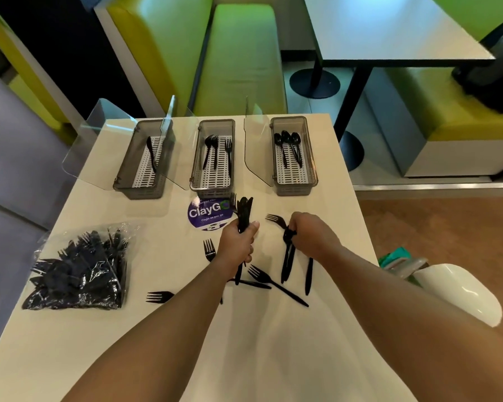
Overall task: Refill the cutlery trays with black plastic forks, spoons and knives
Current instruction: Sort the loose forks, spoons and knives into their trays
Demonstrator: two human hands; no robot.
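L hand [238, 242]: fingers curled tight round a bundle of black cutlery [243, 210], held upright, heads up, handle ends poking out below the fist. Mix in the bundle hard to tell; at least one fork's tines show at its left edge. R hand [308, 233]: fingers pinched shut on a couple of pcs [288, 256], heads hidden in the grip, handles hanging down toward the surface [172, 343].

Loose forks around the hands: one [276, 220] just left of the R hand, one [209, 249] left of the L wrist, one [276, 284] lying diagonal btwn the forearms, one [159, 296] by the L forearm. Single handle [309, 275] beside the R wrist, type unclear.

Left side of the surface: clear plastic bag [79, 271] full of black cutlery. Round purple "ClayGo" sticker [206, 214] just behind the L hand.

Far edge, 3 grey trays w/ clear lids open: left tray [143, 158] has one pc, looks like a knife; middle tray [214, 155] has a few forks; right tray [294, 155] has three spoons. All mostly unfilled.
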